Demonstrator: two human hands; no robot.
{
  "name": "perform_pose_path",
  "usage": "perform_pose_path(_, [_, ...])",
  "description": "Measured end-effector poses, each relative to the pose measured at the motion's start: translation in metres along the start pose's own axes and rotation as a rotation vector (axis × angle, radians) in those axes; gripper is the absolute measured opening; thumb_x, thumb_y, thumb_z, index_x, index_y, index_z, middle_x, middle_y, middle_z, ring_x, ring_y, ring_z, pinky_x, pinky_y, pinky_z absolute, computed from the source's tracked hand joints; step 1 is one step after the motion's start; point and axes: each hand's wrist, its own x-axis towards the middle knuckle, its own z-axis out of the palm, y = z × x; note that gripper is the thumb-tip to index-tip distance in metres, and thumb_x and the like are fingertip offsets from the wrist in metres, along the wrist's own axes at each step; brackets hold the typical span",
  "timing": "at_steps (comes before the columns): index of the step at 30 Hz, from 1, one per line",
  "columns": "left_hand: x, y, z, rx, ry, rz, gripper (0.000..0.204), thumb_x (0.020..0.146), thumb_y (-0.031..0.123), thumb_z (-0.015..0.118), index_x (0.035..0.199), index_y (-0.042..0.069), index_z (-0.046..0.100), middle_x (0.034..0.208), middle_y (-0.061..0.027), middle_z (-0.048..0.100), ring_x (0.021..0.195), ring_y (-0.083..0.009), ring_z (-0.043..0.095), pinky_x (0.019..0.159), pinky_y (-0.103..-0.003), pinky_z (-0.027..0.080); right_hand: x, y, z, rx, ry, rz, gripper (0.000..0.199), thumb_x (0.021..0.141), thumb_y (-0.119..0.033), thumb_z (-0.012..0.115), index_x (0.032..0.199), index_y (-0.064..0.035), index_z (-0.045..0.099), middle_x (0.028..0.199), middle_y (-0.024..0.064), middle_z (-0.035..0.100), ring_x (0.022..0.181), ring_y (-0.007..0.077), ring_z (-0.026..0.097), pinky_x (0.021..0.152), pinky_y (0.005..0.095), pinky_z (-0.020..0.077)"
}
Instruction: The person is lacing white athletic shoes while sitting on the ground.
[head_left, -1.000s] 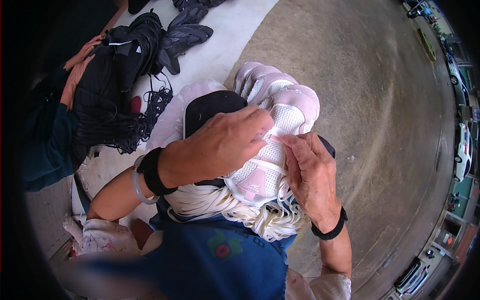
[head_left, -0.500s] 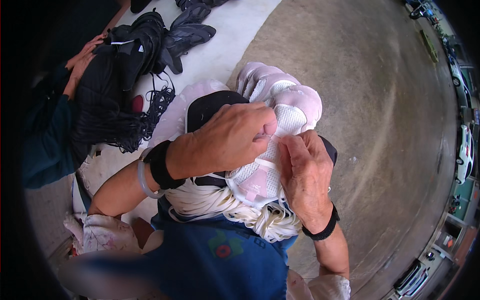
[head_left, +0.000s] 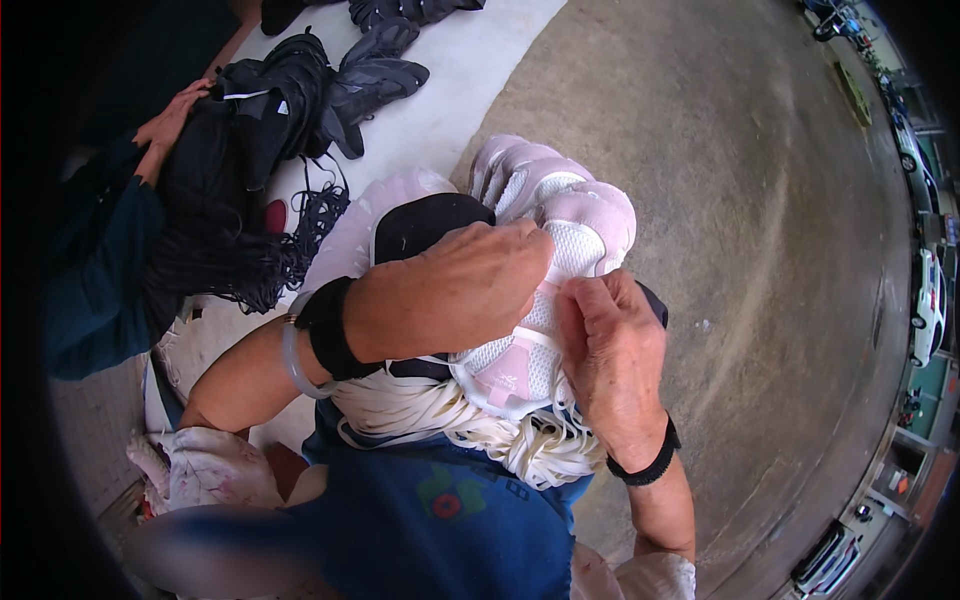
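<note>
A pink and white mesh shoe upper (head_left: 507,372) lies over my lap, with a white shoelace (head_left: 541,336) running across its front. My left hand (head_left: 462,285) is closed over the upper's left side, its fingertips turned away so that what they grip is hidden. Close on its right, my right hand (head_left: 615,350) pinches thumb against forefinger at the upper's right edge, apparently on the lace. More pink and white uppers (head_left: 590,215) are stacked just beyond both hands. Below the upper hangs a thick bundle of loose white laces (head_left: 540,445), resting against my blue apron (head_left: 420,520).
At the left, another person's hand (head_left: 172,120) rests by a pile of black shoe uppers (head_left: 270,110) and black laces (head_left: 230,260). A white surface (head_left: 470,90) lies under them. Brown concrete floor (head_left: 760,270) spreads to the right, with parked cars (head_left: 930,300) at the far edge.
My left hand has turned slightly, hiding its fingertips, and sits a little lower. My right hand has barely shifted. The stacked uppers moved slightly left. The other person's hand shifted on the black pile.
</note>
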Motion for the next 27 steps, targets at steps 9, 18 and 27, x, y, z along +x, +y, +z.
perform_pose_path(9, [0.002,-0.013,-0.014,-0.079,-0.101,0.048,0.008,0.087,0.003,0.054,0.091,-0.001,0.049,0.087,-0.0176,0.053,0.083,-0.0378,0.057,0.076,-0.044,0.046,0.004,0.005,-0.004,0.112,0.069,-0.076,0.015,0.081,-0.002,0.066,0.096,0.0001,0.062,0.082,0.0154,0.057,0.073,0.0319,0.061,0.061,0.0394,0.0494])
perform_pose_path(18, [-0.013,0.003,-0.038,-0.545,0.017,-0.409,0.015,0.095,0.009,0.048,0.101,-0.002,0.056,0.078,-0.0108,0.058,0.059,-0.0149,0.061,0.055,-0.03,0.05,0.025,-0.005,0.004,-0.016,-0.201,-0.242,0.013,0.084,0.0,0.055,0.096,0.0036,0.058,0.098,0.0173,0.054,0.075,0.0355,0.064,0.063,0.0425,0.0542])
perform_pose_path(27, [-0.027,-0.004,-0.02,-1.068,0.228,-0.551,0.025,0.098,0.012,0.051,0.116,-0.005,0.049,0.093,-0.0146,0.065,0.072,-0.0168,0.067,0.069,-0.029,0.059,0.03,-0.004,-0.001,-0.103,-0.258,-0.318,0.007,0.085,0.002,0.056,0.092,0.004,0.058,0.094,0.0167,0.054,0.074,0.0347,0.062,0.063,0.0421,0.0528])
